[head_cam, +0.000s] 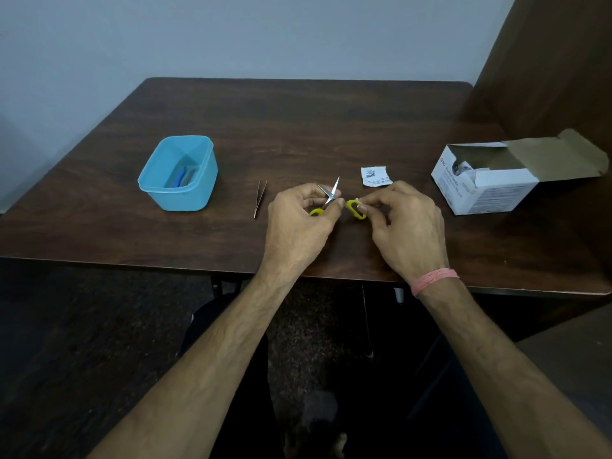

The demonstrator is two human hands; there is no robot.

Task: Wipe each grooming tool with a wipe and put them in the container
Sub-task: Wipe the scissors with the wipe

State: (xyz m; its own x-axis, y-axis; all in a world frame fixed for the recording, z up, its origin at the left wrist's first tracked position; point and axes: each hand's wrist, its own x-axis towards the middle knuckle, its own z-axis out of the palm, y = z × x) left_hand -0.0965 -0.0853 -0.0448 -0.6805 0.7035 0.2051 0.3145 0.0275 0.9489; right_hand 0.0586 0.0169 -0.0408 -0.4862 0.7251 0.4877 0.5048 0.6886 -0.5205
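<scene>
Wiping the scissors (pixel 332 202), by the look of it: pair held low over the near middle of the table (pixel 298 127), blades parted and pointing toward 12 o'clock, yellow loops spread toward 8 and 4 o'clock. Left hand (pixel 298 223) curled around the pivot and the left loop, thumb and forefinger pinching just below the blades. Right hand (pixel 405 226) at 3 o'clock of the left, fingertips pinched on the right loop with a scrap of white showing between them, probably the wipe (pixel 360 204), though too small to say for certain. Both wrists raised off the table, forearms converging from 7 and 5 o'clock, backs of the hands up; pink thread band (pixel 433 279) on the right wrist. Torn wipe packet (pixel 376 176) lying just beyond the right hand at 12 o'clock; open box of wipes (pixel 490 190) farther out at 3 o'clock. Tweezers (pixel 260 198) lying on the table at 9 o'clock of the left hand, seemingly still to be cleaned. Blue container (pixel 178 173) well apart at 9 to 10 o'clock, already holding at least one blue-handled tool (pixel 180 178). Judged roughly midway through. Next: finishing the loops and blades, closing the blades for safety, then a leftward carry to the container and a release inside.
</scene>
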